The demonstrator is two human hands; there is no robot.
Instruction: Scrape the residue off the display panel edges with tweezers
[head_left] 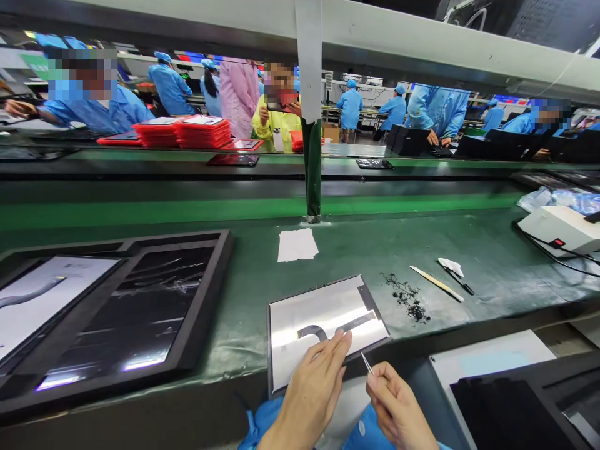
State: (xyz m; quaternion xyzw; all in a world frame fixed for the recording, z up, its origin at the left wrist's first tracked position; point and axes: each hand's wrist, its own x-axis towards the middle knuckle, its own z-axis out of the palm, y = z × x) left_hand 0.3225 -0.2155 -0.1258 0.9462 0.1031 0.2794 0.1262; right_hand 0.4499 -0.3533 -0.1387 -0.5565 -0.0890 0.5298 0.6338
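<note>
The left hand [313, 390] lies over the silver-backed panel [285, 362] at the near edge of the desk [253, 275] — its fingers close together, pressed flat by the dark ribbon cable [359, 322]. The right hand [396, 403] pinches pointed metal tweezers [367, 364] — thumb and fingertips closed on them, tip just beside the panel's near edge. Black scraps [407, 300] lie beyond, to the panel's right, near a pale-yellow tool [435, 284].

The left screen panel [51, 300] is cut off.
</note>
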